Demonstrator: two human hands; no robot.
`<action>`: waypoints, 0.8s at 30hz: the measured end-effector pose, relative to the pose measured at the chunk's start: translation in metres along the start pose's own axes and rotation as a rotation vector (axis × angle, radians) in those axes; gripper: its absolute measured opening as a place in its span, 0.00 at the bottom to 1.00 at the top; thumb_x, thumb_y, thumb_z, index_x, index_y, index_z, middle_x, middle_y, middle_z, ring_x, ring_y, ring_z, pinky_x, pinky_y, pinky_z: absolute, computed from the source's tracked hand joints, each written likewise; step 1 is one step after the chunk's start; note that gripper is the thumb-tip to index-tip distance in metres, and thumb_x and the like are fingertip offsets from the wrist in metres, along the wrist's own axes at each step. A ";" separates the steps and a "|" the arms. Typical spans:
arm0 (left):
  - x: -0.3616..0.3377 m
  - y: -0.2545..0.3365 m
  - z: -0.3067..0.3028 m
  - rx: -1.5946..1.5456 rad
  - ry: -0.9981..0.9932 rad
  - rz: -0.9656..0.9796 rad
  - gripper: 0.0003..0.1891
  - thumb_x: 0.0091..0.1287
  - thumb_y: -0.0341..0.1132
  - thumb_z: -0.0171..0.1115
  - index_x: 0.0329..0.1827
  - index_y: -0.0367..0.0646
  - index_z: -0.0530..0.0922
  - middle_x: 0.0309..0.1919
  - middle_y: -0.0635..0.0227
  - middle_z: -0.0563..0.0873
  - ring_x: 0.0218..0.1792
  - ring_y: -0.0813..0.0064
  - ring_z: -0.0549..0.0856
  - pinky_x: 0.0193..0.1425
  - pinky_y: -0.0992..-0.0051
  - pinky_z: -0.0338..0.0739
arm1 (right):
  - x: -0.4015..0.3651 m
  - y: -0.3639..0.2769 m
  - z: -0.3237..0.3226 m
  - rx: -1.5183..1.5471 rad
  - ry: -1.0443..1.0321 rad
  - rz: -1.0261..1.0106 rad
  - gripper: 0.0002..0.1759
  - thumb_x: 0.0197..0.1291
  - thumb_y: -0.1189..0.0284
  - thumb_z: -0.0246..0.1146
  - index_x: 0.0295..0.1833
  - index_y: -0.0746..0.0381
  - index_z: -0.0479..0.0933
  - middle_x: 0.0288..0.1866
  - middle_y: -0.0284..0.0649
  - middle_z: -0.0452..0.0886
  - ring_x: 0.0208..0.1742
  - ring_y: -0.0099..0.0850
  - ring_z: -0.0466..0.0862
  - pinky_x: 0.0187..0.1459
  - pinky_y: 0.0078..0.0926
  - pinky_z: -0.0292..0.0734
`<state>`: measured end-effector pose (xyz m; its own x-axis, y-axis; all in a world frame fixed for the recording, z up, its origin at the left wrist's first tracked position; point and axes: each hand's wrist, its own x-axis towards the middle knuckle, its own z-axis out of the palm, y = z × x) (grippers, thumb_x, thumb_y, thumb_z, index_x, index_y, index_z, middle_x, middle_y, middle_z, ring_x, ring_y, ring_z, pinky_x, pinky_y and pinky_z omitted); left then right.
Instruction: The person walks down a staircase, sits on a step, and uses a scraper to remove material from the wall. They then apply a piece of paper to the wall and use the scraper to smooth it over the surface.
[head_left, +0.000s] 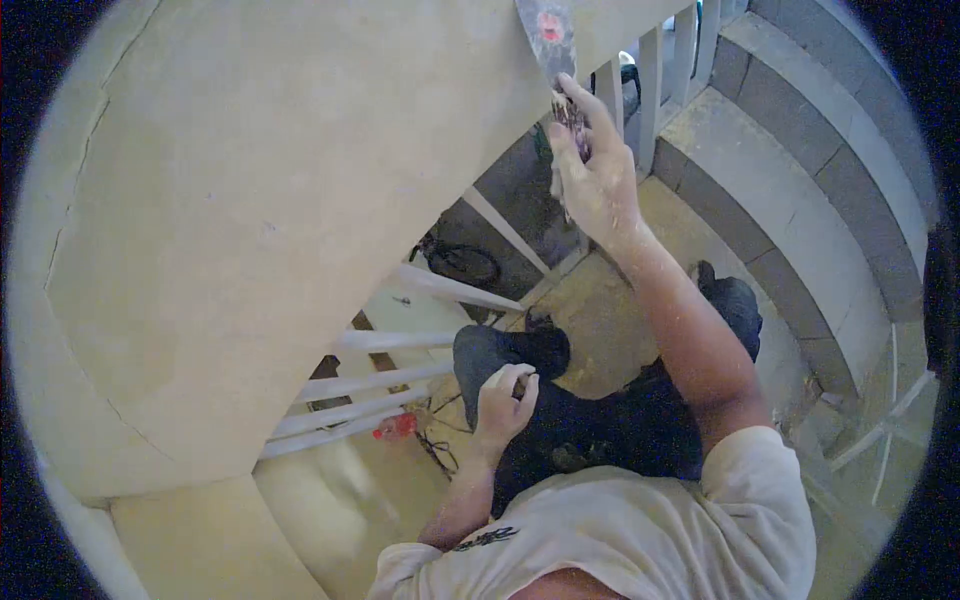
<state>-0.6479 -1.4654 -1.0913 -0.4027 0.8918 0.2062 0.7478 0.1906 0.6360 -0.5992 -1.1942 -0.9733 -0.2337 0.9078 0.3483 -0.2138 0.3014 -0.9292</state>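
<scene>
1. The right hand (598, 180) is gripping the handle of a putty knife (547, 35), fingers wrapped shut around it, with the arm reaching up and away from the body
2. The putty knife is running its long axis nearly straight up the picture, handle down in the fist and blade pointing up, away from the person; the blade is lying against the pale plastered surface (250, 220) close to that surface's right edge (a red mark is showing on the blade)
3. The left hand (505, 395) is resting on the dark trouser knee (500, 350), curled into a loose fist; something pale is showing at the fingers, but I cannot tell whether the hand is holding anything
4. The right hand is the one on the tool, while the left hand is sitting well apart from it, lower in the picture and nearer the body
5. Counting what is showing:
   - one putty knife and two hands
   - one small red object (397, 426), lying on the floor below, near a loose dark cable (460, 262)
   - about five white balusters (370, 380) fanning out at lower left, with at least three more standing at upper right
   - three grey curved steps (800, 200) sweeping down the right side
</scene>
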 end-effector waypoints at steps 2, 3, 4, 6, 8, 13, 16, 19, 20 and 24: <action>0.001 0.003 -0.002 -0.041 0.002 -0.049 0.04 0.61 0.29 0.63 0.36 0.41 0.78 0.24 0.64 0.79 0.24 0.68 0.80 0.30 0.72 0.75 | -0.013 0.010 0.004 0.008 -0.015 0.043 0.19 0.62 0.74 0.60 0.58 0.64 0.71 0.28 0.43 0.79 0.25 0.25 0.78 0.29 0.24 0.75; 0.001 0.002 -0.001 -0.043 0.009 -0.051 0.04 0.61 0.29 0.63 0.36 0.41 0.78 0.24 0.64 0.79 0.24 0.68 0.80 0.30 0.72 0.75 | -0.023 0.019 0.008 0.014 -0.025 0.082 0.17 0.61 0.73 0.61 0.55 0.65 0.72 0.25 0.41 0.78 0.24 0.24 0.77 0.27 0.23 0.73; 0.000 0.001 0.000 -0.076 0.014 -0.080 0.04 0.61 0.29 0.63 0.37 0.41 0.78 0.26 0.64 0.80 0.25 0.70 0.80 0.31 0.73 0.75 | -0.040 0.025 0.011 0.040 -0.061 0.165 0.16 0.61 0.73 0.61 0.54 0.65 0.72 0.24 0.40 0.77 0.25 0.23 0.77 0.27 0.22 0.73; 0.000 -0.001 0.002 -0.102 0.020 -0.118 0.05 0.61 0.28 0.63 0.38 0.40 0.79 0.28 0.64 0.81 0.26 0.72 0.81 0.31 0.75 0.75 | -0.077 0.069 0.024 0.044 -0.093 0.142 0.15 0.60 0.73 0.62 0.51 0.65 0.72 0.23 0.38 0.76 0.24 0.20 0.75 0.28 0.21 0.72; 0.011 -0.002 0.002 -0.118 0.104 -0.031 0.06 0.60 0.26 0.63 0.40 0.39 0.79 0.34 0.62 0.81 0.29 0.75 0.81 0.33 0.77 0.75 | -0.100 0.070 0.035 0.248 -0.091 0.330 0.19 0.61 0.73 0.62 0.56 0.64 0.68 0.27 0.38 0.78 0.24 0.19 0.74 0.28 0.20 0.72; 0.030 -0.025 0.004 -0.381 0.178 -0.169 0.14 0.67 0.32 0.59 0.53 0.39 0.73 0.44 0.61 0.82 0.43 0.64 0.84 0.46 0.69 0.79 | -0.105 0.044 0.048 0.610 -0.147 0.530 0.26 0.63 0.72 0.59 0.65 0.60 0.59 0.31 0.39 0.77 0.23 0.24 0.76 0.25 0.23 0.73; 0.040 -0.010 -0.013 -0.761 0.269 -0.410 0.14 0.69 0.32 0.54 0.54 0.35 0.71 0.43 0.61 0.81 0.31 0.72 0.82 0.34 0.75 0.77 | -0.109 0.034 0.054 0.830 -0.219 0.648 0.27 0.63 0.72 0.54 0.66 0.60 0.56 0.26 0.39 0.73 0.20 0.29 0.77 0.21 0.26 0.75; 0.059 0.042 -0.034 -1.224 0.121 -0.511 0.17 0.73 0.37 0.51 0.59 0.37 0.68 0.35 0.62 0.81 0.26 0.77 0.79 0.27 0.75 0.75 | -0.099 0.022 0.050 0.987 -0.198 0.836 0.26 0.58 0.76 0.53 0.63 0.57 0.59 0.27 0.42 0.73 0.21 0.33 0.78 0.22 0.28 0.76; 0.060 0.050 -0.040 -1.217 0.123 -0.519 0.17 0.73 0.37 0.51 0.59 0.37 0.68 0.35 0.62 0.81 0.26 0.77 0.79 0.27 0.75 0.75 | -0.098 0.022 0.054 0.992 -0.197 0.844 0.26 0.58 0.76 0.53 0.63 0.57 0.59 0.27 0.42 0.73 0.21 0.33 0.78 0.22 0.28 0.76; 0.065 0.075 -0.058 -0.549 0.130 -0.620 0.12 0.71 0.37 0.54 0.50 0.39 0.73 0.28 0.71 0.81 0.18 0.83 0.73 0.24 0.78 0.70 | -0.091 0.020 0.061 1.032 -0.184 0.914 0.13 0.61 0.73 0.54 0.51 0.57 0.63 0.29 0.42 0.74 0.22 0.33 0.77 0.23 0.29 0.75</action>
<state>-0.6482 -1.4167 -0.9872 -0.7391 0.6304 -0.2373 0.0209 0.3735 0.9274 -0.6402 -1.2887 -1.0165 -0.7717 0.5887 -0.2408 -0.4961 -0.7940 -0.3512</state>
